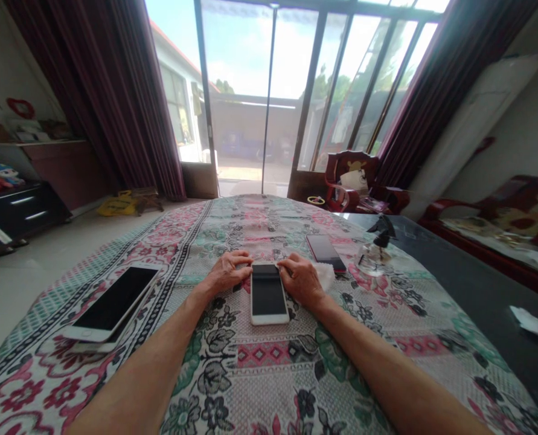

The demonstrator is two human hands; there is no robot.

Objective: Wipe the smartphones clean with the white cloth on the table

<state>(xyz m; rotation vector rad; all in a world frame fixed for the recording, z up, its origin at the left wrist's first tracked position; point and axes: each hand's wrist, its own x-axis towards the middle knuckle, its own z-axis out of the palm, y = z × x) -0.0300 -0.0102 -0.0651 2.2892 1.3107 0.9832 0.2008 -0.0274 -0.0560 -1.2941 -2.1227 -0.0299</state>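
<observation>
A white smartphone (269, 296) with a dark screen lies face up on the tablecloth in front of me. My left hand (230, 270) rests at its upper left edge, fingers stretched out and apart, the tips by the phone's side. At the upper right corner, my right hand (301, 279) is closed with curled fingers. A white tissue (325, 276) sticks out from under its outer side; the part inside the hand is hidden. Just beyond lies a dark phone with a red edge (325, 252).
To the left, a white phone (115, 302) lies on top of another pale device. A clear spray bottle with a black head (379, 244) stands at the right. A patterned cloth (278, 393) covers the table. Crumpled tissue (530, 322) lies on a dark surface (477, 296) alongside.
</observation>
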